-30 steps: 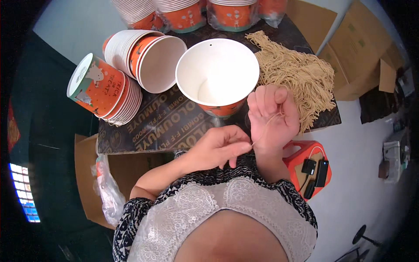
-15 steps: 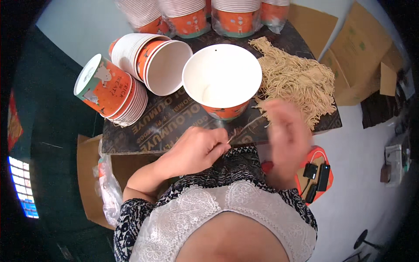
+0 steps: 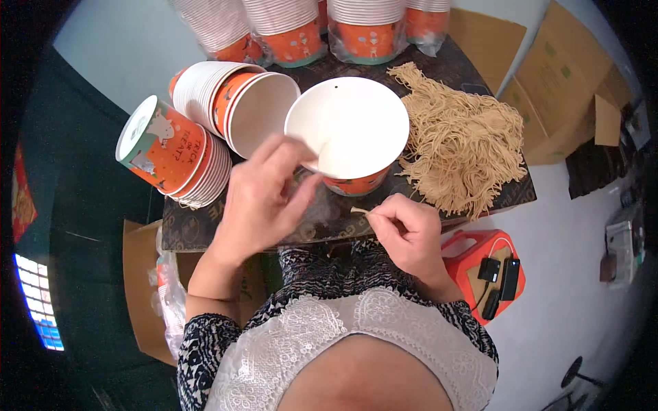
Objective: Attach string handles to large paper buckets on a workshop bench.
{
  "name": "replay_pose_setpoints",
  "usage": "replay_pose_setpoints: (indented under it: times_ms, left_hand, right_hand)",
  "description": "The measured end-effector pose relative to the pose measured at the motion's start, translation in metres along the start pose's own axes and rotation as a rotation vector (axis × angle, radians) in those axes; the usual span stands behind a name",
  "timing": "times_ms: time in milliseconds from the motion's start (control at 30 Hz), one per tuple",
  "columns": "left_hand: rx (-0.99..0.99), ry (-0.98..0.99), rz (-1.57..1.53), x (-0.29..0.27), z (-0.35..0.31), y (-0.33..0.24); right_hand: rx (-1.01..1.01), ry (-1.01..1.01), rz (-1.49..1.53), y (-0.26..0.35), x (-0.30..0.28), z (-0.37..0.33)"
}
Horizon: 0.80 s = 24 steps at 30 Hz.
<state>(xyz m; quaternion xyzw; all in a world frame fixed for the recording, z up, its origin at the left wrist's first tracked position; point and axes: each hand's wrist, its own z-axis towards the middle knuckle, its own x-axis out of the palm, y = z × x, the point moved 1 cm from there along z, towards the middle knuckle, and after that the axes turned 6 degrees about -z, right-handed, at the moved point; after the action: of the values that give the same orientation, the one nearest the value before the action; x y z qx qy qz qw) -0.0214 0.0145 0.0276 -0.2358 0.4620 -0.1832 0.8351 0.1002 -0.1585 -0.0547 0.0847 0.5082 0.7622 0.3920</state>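
A: Where is the right hand (image 3: pixel 409 231)?
B: Just over the near edge of the desk (image 3: pixel 195 233), right of the middle. Its grip is pinching a short pale cord (image 3: pixel 359 210) between thumb and forefinger, and the cord's end sticks out to the left.
A: And the left hand (image 3: pixel 255 198)?
B: Further left, reaching to the near left rim of the big paper cup (image 3: pixel 353 123). Its grip is spread, thumb apart from the fingers. The fingertips are blurred, so I cannot tell whether they touch the rim.
A: How does that cup stand?
B: Upright in the middle, its white mouth facing up, its orange side showing below the near rim.
A: What lies around it?
B: To the right, a loose heap of tan cords (image 3: pixel 462 140). To the left, a nested stack of cups (image 3: pixel 205 89) on its side, mouth toward the big cup, and nearer on the left, an upside-down cup stack (image 3: pixel 171 151), tilted. Along the far edge stand plastic-wrapped cup stacks (image 3: pixel 367 38).
A: Off to the near right?
B: A red-orange stool (image 3: pixel 468 241) bearing black devices (image 3: pixel 509 279).
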Motion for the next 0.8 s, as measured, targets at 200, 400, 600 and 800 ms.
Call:
replay_pose_setpoints:
  times_ms: [200,400,600,800]
  left_hand:
    - [0.068,0.027,0.145,0.016,0.004,0.016]
    - [0.104,-0.035,0.224,0.031,-0.007,-0.004]
    - [0.034,-0.153,0.07,0.024,-0.008,-0.03]
    - [-0.322,0.144,-0.317,0.033,-0.013,-0.036]
  right_hand:
    - [-0.052,-0.188,-0.102,-0.005,0.005,-0.002]
    - [-0.079,-0.266,-0.169,-0.01,0.007,-0.006]
    - [-0.064,-0.252,-0.063,-0.005,-0.002,-0.009]
    - [-0.369,-0.197,-0.089,0.003,-0.006,-0.002]
